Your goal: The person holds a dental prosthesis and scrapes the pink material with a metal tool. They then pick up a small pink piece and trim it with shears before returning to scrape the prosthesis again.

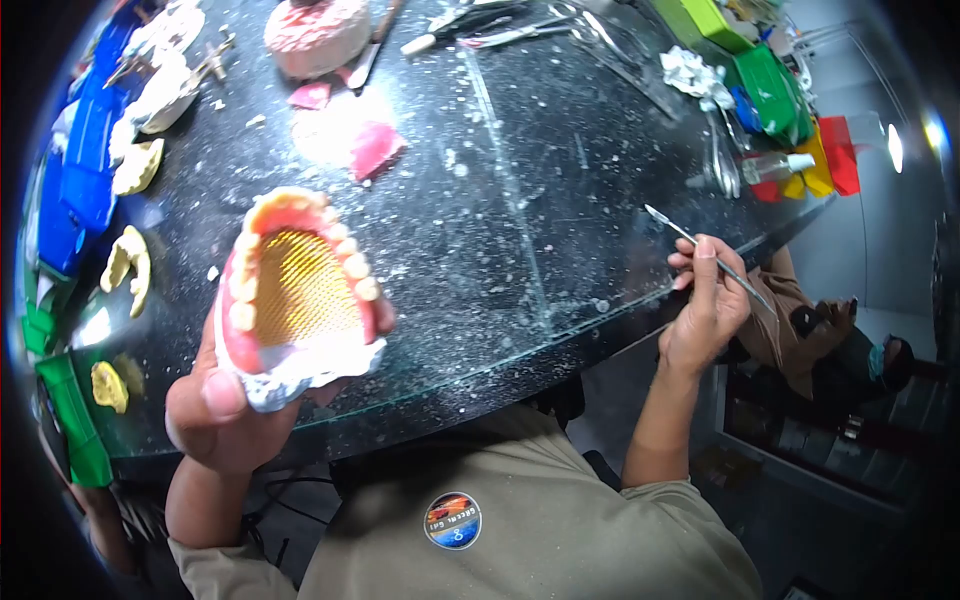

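My left hand (225, 415) grips a denture (310, 280) on a white plaster cast (315, 368), raised above the near left part of the dark table. The denture has cream teeth in pink wax or gum material, with a gold mesh across the palate. My left thumb presses the cast's side; the other fingers are mostly hidden underneath. Over the table's front edge at the right, my right hand (705, 310) is closed around a slim metal carver (735, 273), held like a pen. Its tip points up and left, well apart from the denture.
Pink wax pieces (376, 150) lie beyond the denture, near a round pink-and-white block (318, 45) and a spatula (370, 62). Metal tools (610, 50) lie at the back. Blue bins (90, 170) and yellowish casts (128, 270) line the left; a green bin (772, 95) and bottle (778, 167) stand right.
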Motion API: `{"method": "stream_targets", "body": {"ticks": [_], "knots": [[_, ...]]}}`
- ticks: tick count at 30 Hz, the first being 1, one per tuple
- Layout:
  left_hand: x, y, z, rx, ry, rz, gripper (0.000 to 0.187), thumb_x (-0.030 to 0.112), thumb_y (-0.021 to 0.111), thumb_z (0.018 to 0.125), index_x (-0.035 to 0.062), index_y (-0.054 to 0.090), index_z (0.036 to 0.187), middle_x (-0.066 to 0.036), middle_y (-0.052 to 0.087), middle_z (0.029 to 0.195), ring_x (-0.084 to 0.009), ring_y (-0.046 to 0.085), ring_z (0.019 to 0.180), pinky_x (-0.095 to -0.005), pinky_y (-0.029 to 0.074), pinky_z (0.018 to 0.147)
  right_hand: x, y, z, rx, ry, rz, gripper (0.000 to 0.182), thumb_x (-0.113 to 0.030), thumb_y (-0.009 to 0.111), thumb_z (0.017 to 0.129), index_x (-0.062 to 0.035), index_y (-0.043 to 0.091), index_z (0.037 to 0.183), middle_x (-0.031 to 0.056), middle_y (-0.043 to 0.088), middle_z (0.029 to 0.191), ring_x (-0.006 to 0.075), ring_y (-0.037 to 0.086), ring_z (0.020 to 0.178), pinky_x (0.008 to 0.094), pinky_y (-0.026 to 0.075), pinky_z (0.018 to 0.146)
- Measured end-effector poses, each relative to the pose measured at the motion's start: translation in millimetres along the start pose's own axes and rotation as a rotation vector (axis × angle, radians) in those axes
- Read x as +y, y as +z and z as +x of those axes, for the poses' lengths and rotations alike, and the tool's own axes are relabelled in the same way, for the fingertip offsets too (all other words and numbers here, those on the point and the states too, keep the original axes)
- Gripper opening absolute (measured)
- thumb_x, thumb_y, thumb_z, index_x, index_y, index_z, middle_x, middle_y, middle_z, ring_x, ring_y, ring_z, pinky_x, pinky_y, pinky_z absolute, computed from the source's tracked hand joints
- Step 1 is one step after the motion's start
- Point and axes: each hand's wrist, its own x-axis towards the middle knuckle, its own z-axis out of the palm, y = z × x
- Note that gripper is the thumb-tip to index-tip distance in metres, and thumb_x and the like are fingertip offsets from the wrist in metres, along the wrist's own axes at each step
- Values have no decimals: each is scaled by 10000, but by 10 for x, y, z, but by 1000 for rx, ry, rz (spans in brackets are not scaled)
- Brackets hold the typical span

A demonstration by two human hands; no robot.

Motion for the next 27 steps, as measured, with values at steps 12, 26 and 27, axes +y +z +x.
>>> {"method": "stream_targets", "body": {"ticks": [12, 26, 27], "knots": [[-26, -54, 20, 83, 10, -2, 984, 423, 670, 546, -6, 233, 1317, -224, 535, 1051, -222, 576, 929, -225, 484, 610, -902, 912, -170, -613, -266, 408, 225, -224, 559, 871, -11, 490, 888, 133, 560, 708, 163, 544, 565, 232, 438, 521], [3, -53, 17, 50, -20, -100, 963, 342, 671, 549, -15, 230, 1328, -178, 476, 1141, -302, 542, 1034, -386, 420, 935, -978, 1274, -244, -716, -356, 249, 214, -221, 551, 860, -19, 481, 842, 80, 508, 633, 119, 488, 544, 221, 402, 495], [8, -52, 20, 57, -21, -97, 964, 340, 672, 548, -15, 230, 1328, -177, 473, 1145, -302, 541, 1035, -387, 421, 934, -980, 1274, -247, -716, -350, 249, 213, -219, 551, 859, -19, 481, 842, 79, 507, 633, 119, 488, 545, 221, 402, 495]]}}
